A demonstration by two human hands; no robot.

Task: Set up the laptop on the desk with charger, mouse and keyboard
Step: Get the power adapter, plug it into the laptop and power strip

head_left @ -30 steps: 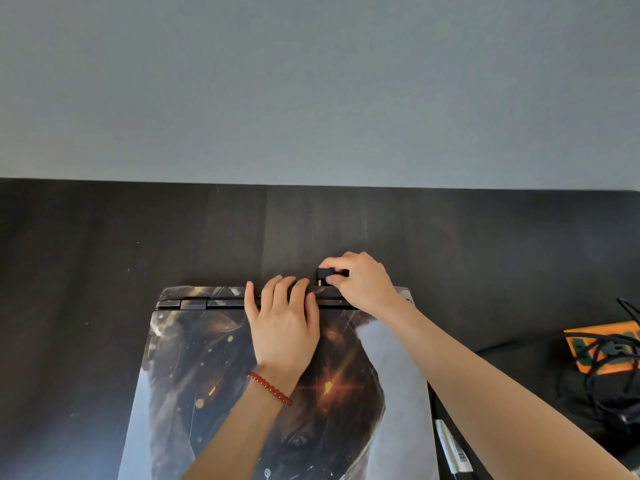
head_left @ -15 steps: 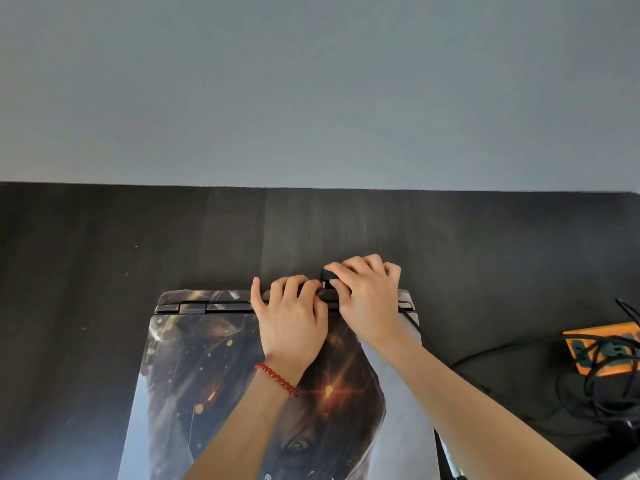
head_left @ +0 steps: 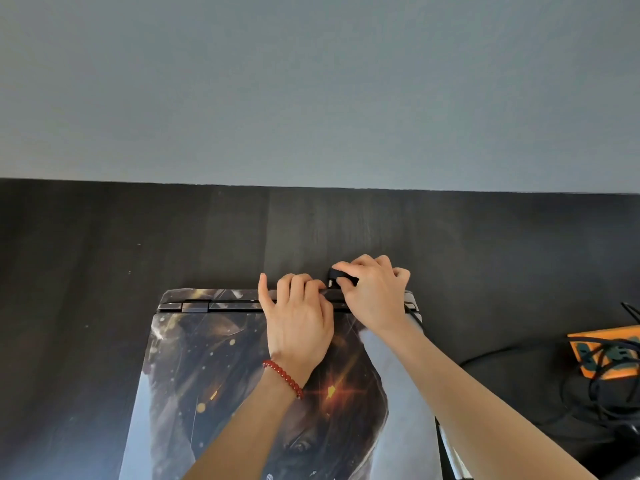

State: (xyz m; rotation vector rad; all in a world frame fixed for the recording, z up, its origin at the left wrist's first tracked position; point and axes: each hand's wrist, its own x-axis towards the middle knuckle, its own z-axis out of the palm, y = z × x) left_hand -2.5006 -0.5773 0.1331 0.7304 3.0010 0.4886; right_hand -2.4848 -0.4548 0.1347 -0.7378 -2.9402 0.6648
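The desk [head_left: 104, 254] is dark wood grain, w/ a grey wall behind. The laptop [head_left: 214, 393] lies closed on it in front of me, lid covered by a printed skin, hinge side away from me. At the right edge sits an orange power strip [head_left: 588, 344] w/ black cables [head_left: 581, 403] tangled near it. My left hand [head_left: 298, 327] rests on the back edge of the lid, fingers curled over it, index raised. My right hand [head_left: 374, 292] pinches the charger plug [head_left: 337, 277], metal tip pointing left, just above the hinge, not inserted.
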